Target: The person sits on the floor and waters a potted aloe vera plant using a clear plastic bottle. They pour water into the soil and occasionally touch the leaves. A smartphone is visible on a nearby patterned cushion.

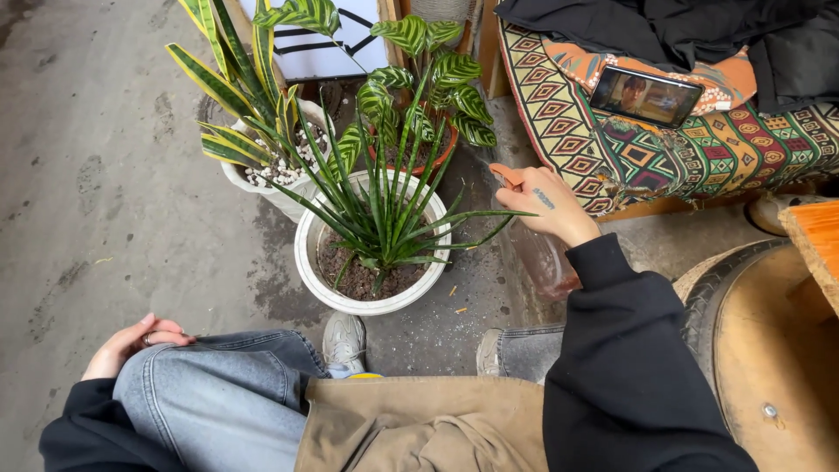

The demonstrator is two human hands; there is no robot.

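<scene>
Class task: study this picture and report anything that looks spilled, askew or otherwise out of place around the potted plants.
The floor around the white pot is wet and dark, with small crumbs scattered near it. The pots themselves stand upright; nothing looks broken.

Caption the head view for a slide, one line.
Right hand aims a spray bottle at a spiky plant in a white pot; left hand rests on knee.

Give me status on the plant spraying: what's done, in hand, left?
Done: the floor around the front white pot looks dark and damp, so some spraying seems done. In hand: the right hand grips a clear spray bottle by its orange trigger, aimed at the spiky plant. The left hand rests on the knee. Left: cannot tell whether the two rear pots got sprayed.
</scene>
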